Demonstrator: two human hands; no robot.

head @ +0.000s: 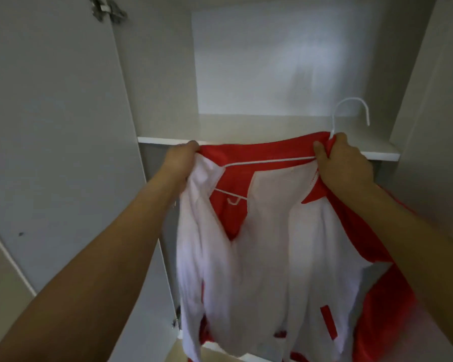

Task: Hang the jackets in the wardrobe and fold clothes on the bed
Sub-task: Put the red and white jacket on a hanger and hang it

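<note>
A red jacket (267,257) with white lining hangs open in front of me, inside out toward the camera. A thin white hanger (351,111) sits inside it, its hook sticking up above the collar at the right. My left hand (181,158) grips the jacket's left shoulder edge. My right hand (343,163) pinches the collar and the hanger's neck together. Both hands hold the jacket just in front of the white wardrobe shelf (168,140).
The wardrobe's open left door (50,126) with a metal hinge (107,9) stands at my left. The right side panel (434,100) closes in the compartment. Above the shelf is a bare white back wall (272,61).
</note>
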